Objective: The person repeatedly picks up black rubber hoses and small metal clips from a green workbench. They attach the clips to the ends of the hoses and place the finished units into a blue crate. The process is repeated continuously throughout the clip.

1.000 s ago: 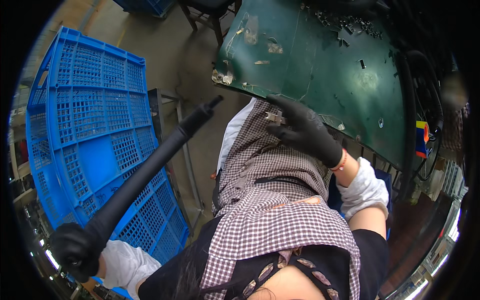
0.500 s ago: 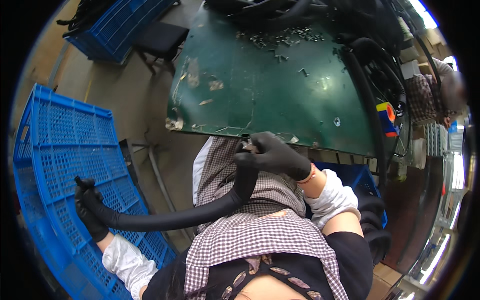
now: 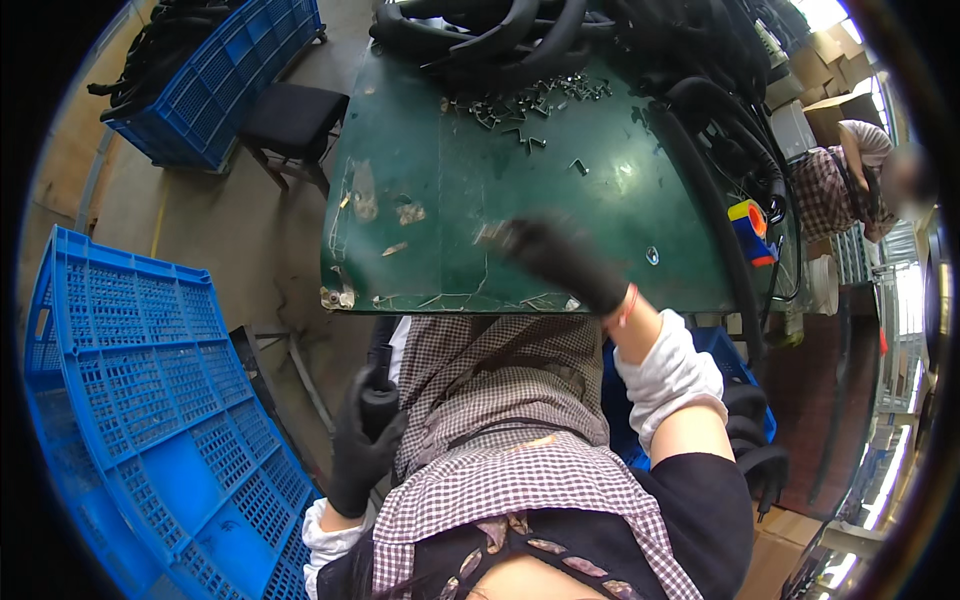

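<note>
My left hand (image 3: 362, 445), in a black glove, is wrapped round a black hose (image 3: 379, 398) near the table's front edge. One end of the hose points up out of the grip; most of its length is hidden. My right hand (image 3: 560, 262), also black-gloved, is over the front half of the green table (image 3: 440, 200). Motion smears its fingers, and a pale blur (image 3: 492, 232) shows at the tips, too unclear to name. Farther back, small bent metal clips (image 3: 530, 105) lie scattered on the tabletop, with a few apart from the pile.
Black hoses (image 3: 480, 45) are heaped at the table's back and right side. A tape roll (image 3: 750, 222) sits at the right edge. Blue crates stand at left (image 3: 150, 370) and far left (image 3: 215, 90), near a black stool (image 3: 293, 120). Another person (image 3: 845, 180) is at right.
My left hand has come in from the left crate toward my apron with the hose. My right hand has let go of the hose and moved forward over the table.
</note>
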{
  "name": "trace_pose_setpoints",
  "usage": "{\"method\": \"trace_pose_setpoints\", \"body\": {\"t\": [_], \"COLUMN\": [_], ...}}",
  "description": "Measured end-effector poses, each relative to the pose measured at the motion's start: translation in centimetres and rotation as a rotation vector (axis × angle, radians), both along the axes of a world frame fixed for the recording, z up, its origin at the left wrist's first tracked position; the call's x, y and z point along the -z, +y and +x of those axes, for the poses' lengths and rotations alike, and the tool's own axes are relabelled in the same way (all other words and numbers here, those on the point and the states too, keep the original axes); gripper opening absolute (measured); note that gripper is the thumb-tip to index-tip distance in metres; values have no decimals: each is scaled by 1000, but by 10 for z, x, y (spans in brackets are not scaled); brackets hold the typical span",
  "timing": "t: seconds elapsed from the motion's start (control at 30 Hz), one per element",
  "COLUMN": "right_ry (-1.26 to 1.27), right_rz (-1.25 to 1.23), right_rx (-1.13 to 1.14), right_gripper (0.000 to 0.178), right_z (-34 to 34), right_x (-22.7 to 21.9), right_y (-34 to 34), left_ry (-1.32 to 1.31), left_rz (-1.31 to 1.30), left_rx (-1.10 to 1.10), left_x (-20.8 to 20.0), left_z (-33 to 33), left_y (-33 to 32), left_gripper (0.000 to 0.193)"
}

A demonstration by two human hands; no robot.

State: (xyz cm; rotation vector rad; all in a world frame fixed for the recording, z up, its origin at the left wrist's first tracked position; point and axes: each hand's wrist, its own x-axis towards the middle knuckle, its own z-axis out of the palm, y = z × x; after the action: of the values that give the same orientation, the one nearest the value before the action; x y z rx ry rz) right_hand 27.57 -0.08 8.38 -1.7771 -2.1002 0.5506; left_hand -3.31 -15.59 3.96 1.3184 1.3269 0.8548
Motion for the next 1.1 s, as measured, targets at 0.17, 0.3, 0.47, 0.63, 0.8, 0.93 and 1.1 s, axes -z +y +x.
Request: {"method": "trace_pose_setpoints", "body": {"t": [0.17,0.3,0.47,0.63,0.8,0.93,1.1], "right_ry": [-414,-453,43,673,799,873,627], "right_rz": [181,172,-4,-609,-949,-1053,-146], "right_rx": [521,546,232,-233,-338,-371,-394], "right_gripper": [23,25,22,22,19,19,52], "right_z": [117,141,59,-36,-59,-63,-66], "right_x": [41,59,8,-9,18,12,15], "right_y": [72,84,36,-71,-84,-86,-99], "left_ry": [246,235,252,124,23,-34,63], "left_rz": [259,258,416,252,52,186,111], "left_rx": [96,31,110,141,171,89,94], "left_x": [11,3,-5,-6,-27,-10,-14], "left_z": [-1,14,21,33,35,41,36], "left_y": [13,12,14,14,12,4,8], "left_gripper": [69,57,46,32,31,26,23]}}
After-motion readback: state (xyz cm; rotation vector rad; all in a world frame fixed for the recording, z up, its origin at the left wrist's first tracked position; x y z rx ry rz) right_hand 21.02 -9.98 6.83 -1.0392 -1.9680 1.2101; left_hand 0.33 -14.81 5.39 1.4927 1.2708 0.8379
